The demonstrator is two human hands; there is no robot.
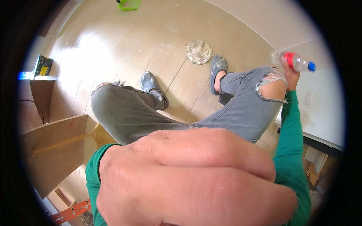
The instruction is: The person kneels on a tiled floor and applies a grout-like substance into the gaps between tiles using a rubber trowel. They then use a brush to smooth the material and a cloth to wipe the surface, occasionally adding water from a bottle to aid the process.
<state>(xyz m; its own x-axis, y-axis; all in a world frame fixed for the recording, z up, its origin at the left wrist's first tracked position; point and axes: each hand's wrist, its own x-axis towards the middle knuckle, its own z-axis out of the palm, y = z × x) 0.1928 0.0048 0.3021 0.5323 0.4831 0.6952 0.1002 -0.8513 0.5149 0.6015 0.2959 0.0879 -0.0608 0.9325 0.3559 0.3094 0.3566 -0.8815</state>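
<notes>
R grip [291,77] closed round clear plastic bottle [293,61] w/ red label, blue cap, held out over floor [124,49] nr wall. L hand [192,180] up close to cam, fingers curled, apparently empty.

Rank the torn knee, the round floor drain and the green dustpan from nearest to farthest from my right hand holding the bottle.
From the right hand with the bottle:
1. Torn knee, just left of it.
2. Round drain, on the floor, farther left.
3. Green dustpan, at the top edge.
</notes>
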